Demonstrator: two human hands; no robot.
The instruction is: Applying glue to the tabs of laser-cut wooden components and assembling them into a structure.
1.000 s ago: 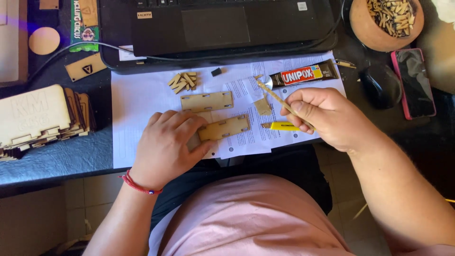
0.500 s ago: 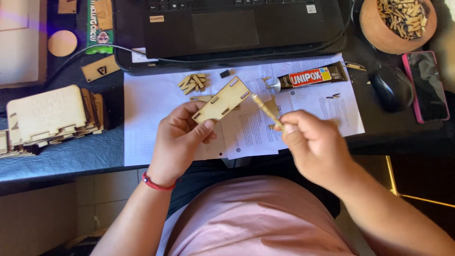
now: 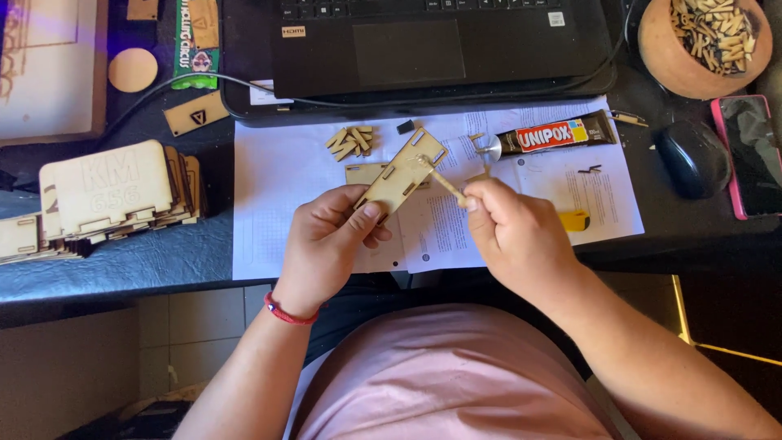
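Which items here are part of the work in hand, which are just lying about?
In use:
left hand
slotted wooden panel
right hand
thin wooden stick
glue tube

Lying about:
laptop
mouse
phone
bowl of wood bits
stack of panels

Hobby desk: laptop (image 3: 423,41), glue tube (image 3: 558,134), laser-cut wooden parts (image 3: 114,195).

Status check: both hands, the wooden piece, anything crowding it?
Left hand grips slotted wooden panel, lifted. Right hand holds thin stick, tip on panel. Glue tube lies beyond, apart.
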